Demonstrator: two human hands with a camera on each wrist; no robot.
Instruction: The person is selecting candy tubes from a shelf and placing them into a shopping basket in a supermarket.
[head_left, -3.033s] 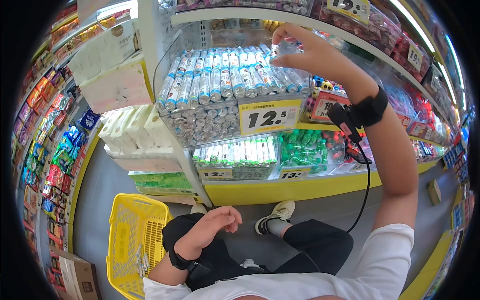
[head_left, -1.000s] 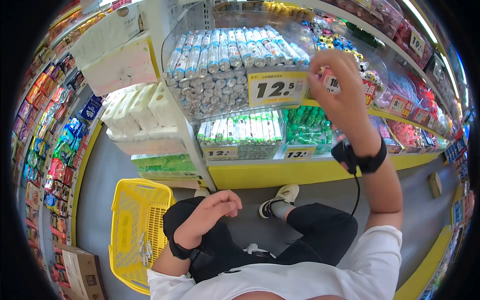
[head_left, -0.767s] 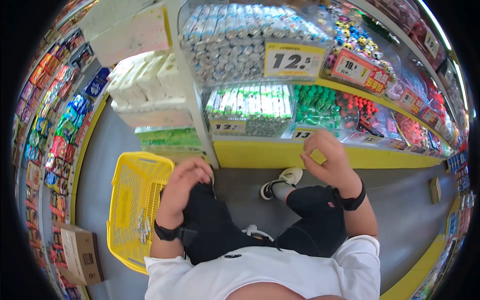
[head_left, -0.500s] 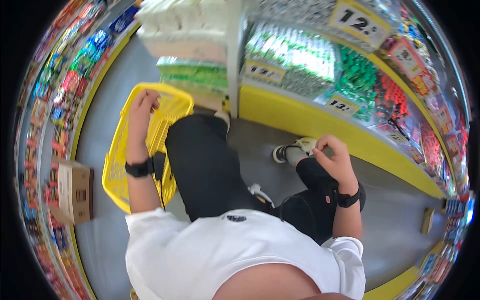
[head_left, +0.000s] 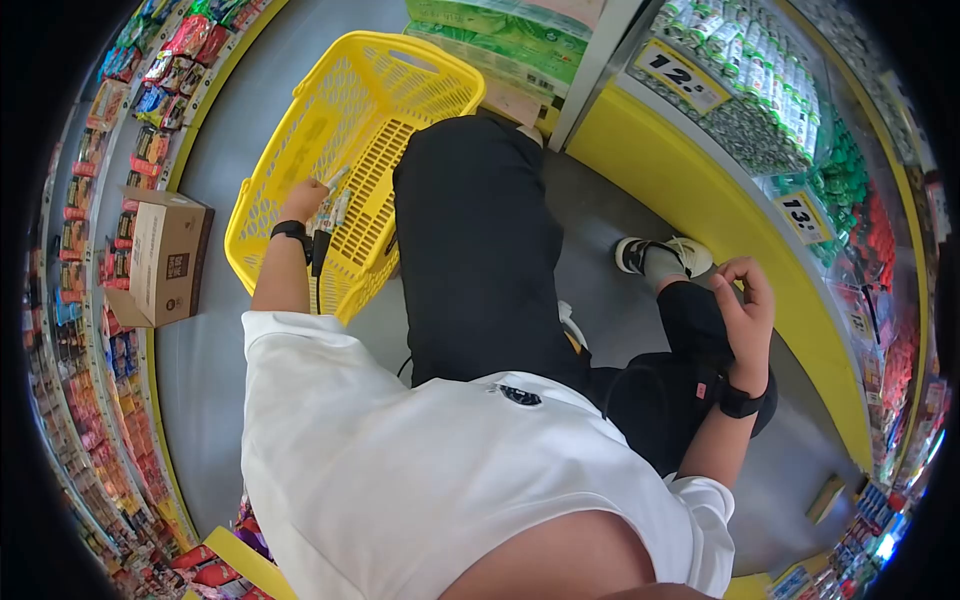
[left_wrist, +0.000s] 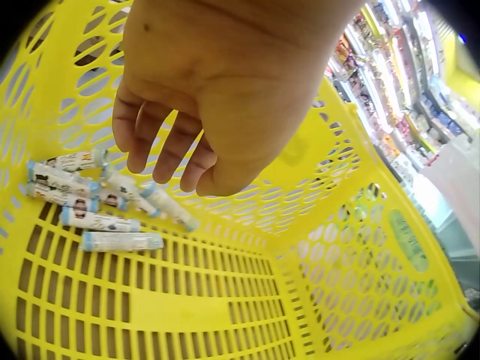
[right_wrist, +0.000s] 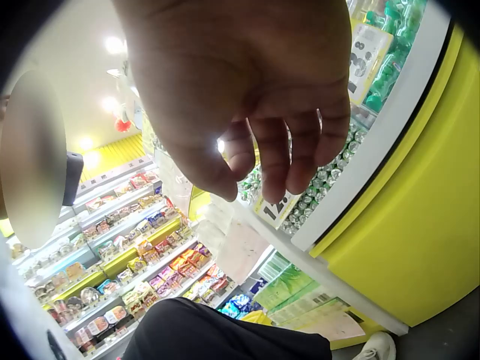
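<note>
The left hand hangs inside the yellow basket. In the left wrist view, the left hand has loosely bent fingers and nothing in its grasp. Below and beside it, several slim wrapped tubes with light-blue ends lie in a loose pile on the basket's slotted floor. The right hand is above the bent knee, beside the yellow shelf base. Its fingers droop, relaxed and empty, in the right wrist view, where the right hand covers part of the shelf goods.
A shelf bin of green-marked tubes stands at upper right, with green packs left of it. An open cardboard box is beside the left snack shelves. The person's dark-trousered leg lies beside the basket.
The right hand has come down from the upper bin to above the knee. The left hand has moved from over the leg into the basket. The head view has tilted down and toward the basket.
</note>
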